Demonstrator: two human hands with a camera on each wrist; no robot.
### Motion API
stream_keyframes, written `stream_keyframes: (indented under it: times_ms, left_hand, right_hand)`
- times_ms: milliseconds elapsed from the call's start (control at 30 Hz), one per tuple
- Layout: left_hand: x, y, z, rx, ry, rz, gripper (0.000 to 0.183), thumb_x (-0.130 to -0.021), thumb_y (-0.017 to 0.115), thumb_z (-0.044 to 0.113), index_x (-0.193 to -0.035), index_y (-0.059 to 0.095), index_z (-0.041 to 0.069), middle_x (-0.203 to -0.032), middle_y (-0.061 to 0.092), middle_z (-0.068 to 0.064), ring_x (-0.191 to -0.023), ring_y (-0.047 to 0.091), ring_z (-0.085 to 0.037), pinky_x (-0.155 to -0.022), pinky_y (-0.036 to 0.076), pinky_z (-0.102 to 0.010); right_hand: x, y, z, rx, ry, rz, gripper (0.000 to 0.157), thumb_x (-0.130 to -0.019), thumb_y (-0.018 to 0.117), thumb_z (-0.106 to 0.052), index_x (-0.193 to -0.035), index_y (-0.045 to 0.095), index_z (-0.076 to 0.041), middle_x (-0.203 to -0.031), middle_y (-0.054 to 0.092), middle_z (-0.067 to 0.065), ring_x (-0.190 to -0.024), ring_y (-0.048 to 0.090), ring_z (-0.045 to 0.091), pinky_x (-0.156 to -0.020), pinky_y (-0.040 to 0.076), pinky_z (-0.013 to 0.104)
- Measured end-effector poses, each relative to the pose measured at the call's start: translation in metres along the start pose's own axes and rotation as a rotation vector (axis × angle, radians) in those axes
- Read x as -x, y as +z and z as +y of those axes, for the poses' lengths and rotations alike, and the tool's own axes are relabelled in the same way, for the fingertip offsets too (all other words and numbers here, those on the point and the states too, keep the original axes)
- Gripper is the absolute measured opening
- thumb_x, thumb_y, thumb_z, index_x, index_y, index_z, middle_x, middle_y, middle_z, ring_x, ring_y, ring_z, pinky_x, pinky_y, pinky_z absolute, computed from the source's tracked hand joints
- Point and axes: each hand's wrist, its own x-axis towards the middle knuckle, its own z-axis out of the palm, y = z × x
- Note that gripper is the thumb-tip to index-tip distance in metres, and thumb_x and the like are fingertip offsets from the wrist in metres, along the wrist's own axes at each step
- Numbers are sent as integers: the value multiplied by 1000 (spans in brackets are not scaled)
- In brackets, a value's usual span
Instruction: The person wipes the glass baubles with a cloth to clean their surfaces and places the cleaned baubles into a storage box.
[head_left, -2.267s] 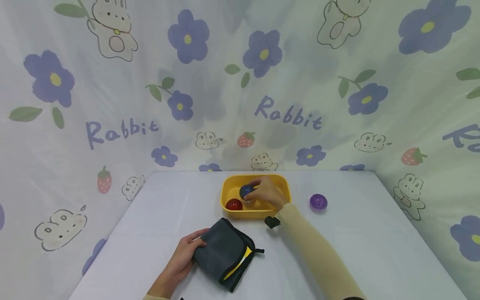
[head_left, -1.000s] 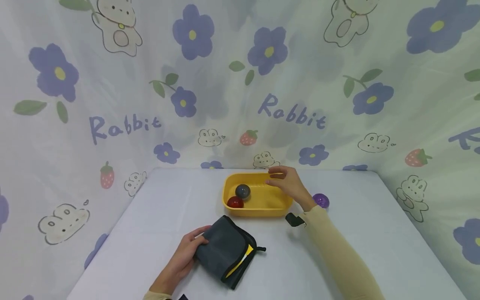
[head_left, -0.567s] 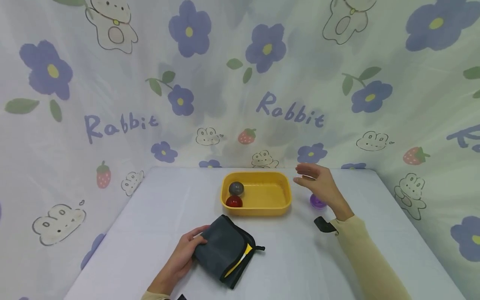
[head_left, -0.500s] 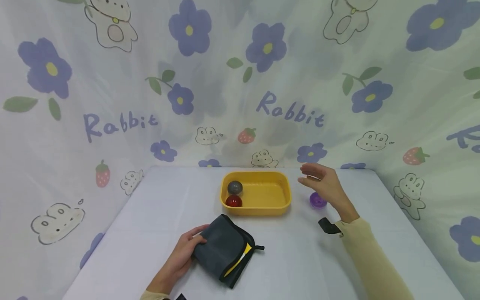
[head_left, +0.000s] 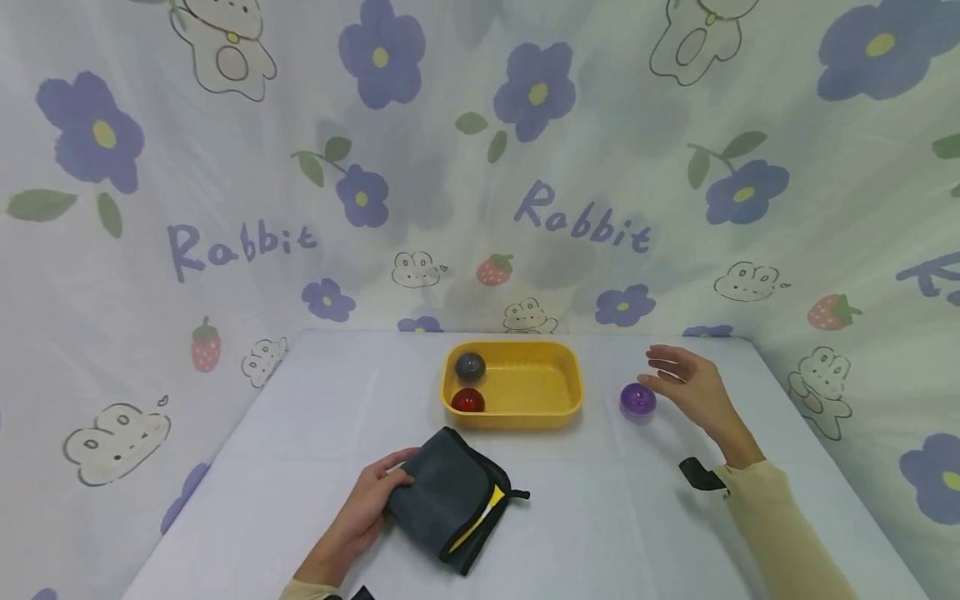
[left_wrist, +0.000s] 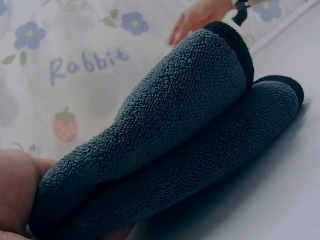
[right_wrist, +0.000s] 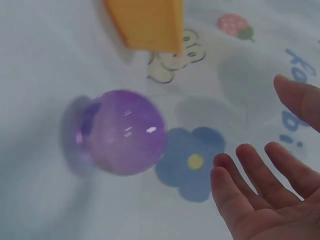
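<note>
My left hand (head_left: 369, 507) grips the left edge of a folded dark grey towel (head_left: 442, 500), thumb on top. The towel has black edging, a small black loop, and a yellow and white strip showing in its fold. In the left wrist view, the towel (left_wrist: 170, 100) has a looped terry surface. My right hand (head_left: 693, 392) hovers with parted fingers, holding nothing, just right of a see-through purple ball (head_left: 637, 402). In the right wrist view the ball (right_wrist: 125, 132) stands apart from the fingers (right_wrist: 260, 175).
A yellow tray (head_left: 536, 421) stands at the back middle of the white table (head_left: 600, 517). In its left end lie a dark grey ball (head_left: 470, 367) and a red ball (head_left: 468, 400). A patterned curtain (head_left: 450, 192) rises behind the table.
My right hand has let go of the dark ball in the tray, then moved right, past the purple ball's far side. My left hand and the towel have hardly moved.
</note>
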Motion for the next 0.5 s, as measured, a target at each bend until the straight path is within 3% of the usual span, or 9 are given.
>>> stream_keyframes:
  times_ms: [167, 300, 500]
  left_hand:
    - [0, 0, 0, -3, -2, -6, 54, -92, 55, 6, -145, 56, 0, -148, 57, -26, -120, 67, -22, -86, 55, -25]
    - [0, 0, 0, 0, -9, -6, 54, -92, 55, 6, -146, 55, -1, -148, 57, -26, -119, 67, -21, -85, 56, -25]
    - [0, 1, 0, -1, -12, -6, 55, -92, 55, 6, -146, 55, 0, -149, 55, -26, -121, 67, -23, -86, 55, -25]
  right_hand:
    - [7, -2, 18, 47, 71, -76, 74, -91, 79, -29, -151, 47, 0, -153, 51, 25, -140, 53, 42, -108, 46, 26]
    - [12, -1, 30, 75, 89, -140, 81, -90, 80, -26, -154, 40, 4, -157, 44, 30, -143, 46, 49, -113, 39, 45]
    - [17, 3, 43, 94, 90, -198, 86, -87, 82, -22, -153, 38, 10, -156, 43, 34, -139, 47, 56, -112, 40, 55]
